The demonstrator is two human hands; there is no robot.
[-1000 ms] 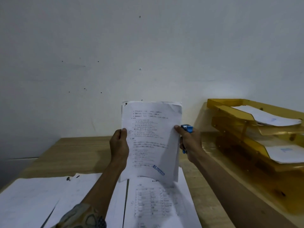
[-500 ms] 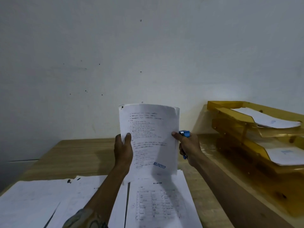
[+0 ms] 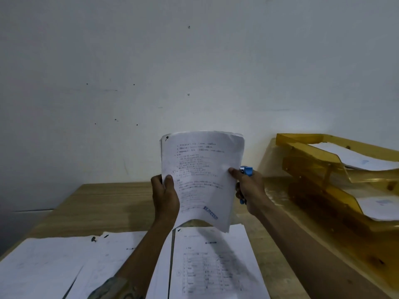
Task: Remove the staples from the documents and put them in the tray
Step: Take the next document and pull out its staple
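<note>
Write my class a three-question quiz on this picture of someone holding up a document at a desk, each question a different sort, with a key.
1. True or false: the left hand grips the document at its left edge.
2. The staple remover in the right hand is: A red, B blue, C green.
3. Fill in: the yellow tray stands to the document's ____.
Key: 1 true; 2 B; 3 right.
</note>
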